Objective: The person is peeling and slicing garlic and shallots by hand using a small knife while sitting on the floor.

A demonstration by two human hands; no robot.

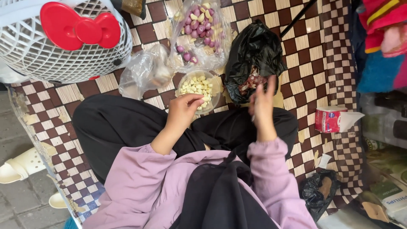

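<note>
I sit cross-legged on a brown-and-cream checked mat [305, 46]. My left hand [185, 109] hovers over the near rim of a clear bowl [216, 87] of peeled garlic cloves [196, 86], fingers pinched together; whether a clove is in them I cannot tell. My right hand [262, 106] is raised in front of a black plastic bag [254, 53] holding reddish peels, fingers loosely spread and apparently empty. A clear bag of purple shallots and garlic [199, 25] lies just beyond the bowl.
A crumpled clear bag [146, 70] lies left of the bowl. A white fan with a red bow [63, 38] stands at far left. A tissue pack [333, 118] and a small black bag [319, 191] lie to the right. Sandals [21, 165] rest off the mat.
</note>
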